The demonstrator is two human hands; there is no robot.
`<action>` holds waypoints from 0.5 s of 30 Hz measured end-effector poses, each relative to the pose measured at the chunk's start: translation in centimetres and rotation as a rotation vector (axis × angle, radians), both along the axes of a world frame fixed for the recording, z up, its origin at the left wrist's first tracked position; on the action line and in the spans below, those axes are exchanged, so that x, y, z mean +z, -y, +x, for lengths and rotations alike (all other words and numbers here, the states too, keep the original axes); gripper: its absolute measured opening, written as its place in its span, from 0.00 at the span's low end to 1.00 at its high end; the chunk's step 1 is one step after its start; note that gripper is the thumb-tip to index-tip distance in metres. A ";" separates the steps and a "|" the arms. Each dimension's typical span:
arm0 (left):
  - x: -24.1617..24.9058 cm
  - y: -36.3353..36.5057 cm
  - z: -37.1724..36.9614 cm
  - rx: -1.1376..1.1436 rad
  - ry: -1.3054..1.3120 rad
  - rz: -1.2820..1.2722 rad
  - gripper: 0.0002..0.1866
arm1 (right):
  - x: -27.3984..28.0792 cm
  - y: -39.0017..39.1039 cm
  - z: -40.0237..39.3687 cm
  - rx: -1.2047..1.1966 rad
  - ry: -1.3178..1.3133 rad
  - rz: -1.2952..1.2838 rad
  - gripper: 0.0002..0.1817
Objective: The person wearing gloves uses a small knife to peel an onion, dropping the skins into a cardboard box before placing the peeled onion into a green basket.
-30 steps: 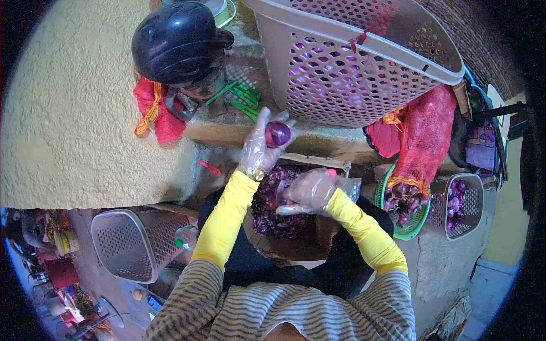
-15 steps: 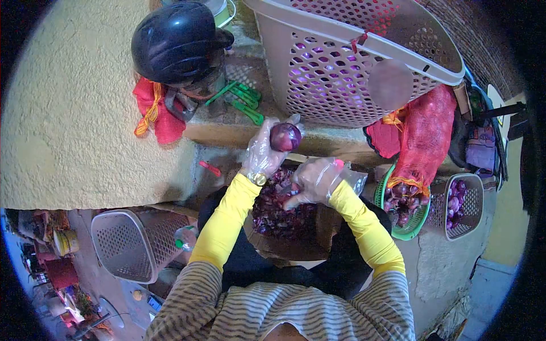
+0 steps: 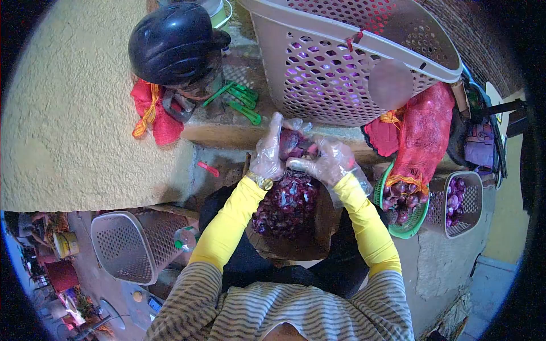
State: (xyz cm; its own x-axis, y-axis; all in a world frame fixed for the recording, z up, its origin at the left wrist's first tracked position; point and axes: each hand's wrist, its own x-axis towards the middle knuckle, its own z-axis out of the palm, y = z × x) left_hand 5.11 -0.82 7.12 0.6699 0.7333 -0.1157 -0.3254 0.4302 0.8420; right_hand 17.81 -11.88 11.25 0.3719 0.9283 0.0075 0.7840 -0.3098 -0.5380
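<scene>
You see bright, even daylight with soft shadows under the ledge, strong fisheye bending and black vignette at the corners, a blurred round patch on the big basket (image 3: 318,62), and glare on the black helmet (image 3: 170,42).

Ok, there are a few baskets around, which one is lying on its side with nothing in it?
The grey perforated basket at lower left, beside the left sleeve. It lies tipped over, empty; the big one, green one and small one hold onions.

Yellow sleeves, seemingly clear plastic gloves.
</scene>
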 end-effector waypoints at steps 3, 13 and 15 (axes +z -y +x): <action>-5.1 -1.5 0.4 -0.228 0.310 0.163 0.32 | -0.3 0.1 0.3 0.007 -0.017 -0.002 0.41; -2.4 -1.4 0.8 -0.118 0.097 -0.185 0.25 | 0.2 -0.1 -0.4 -0.010 -0.124 -0.074 0.35; -2.4 -1.4 0.7 -0.098 0.089 -0.152 0.25 | -0.7 -0.1 -0.5 -0.017 -0.126 -0.056 0.34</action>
State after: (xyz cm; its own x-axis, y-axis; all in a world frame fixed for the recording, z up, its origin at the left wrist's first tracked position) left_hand 5.79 0.54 4.69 0.7501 0.6423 -0.1574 -0.3459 0.5839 0.7344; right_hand 17.33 -11.73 10.51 0.3824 0.9195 -0.0915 0.7058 -0.3545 -0.6134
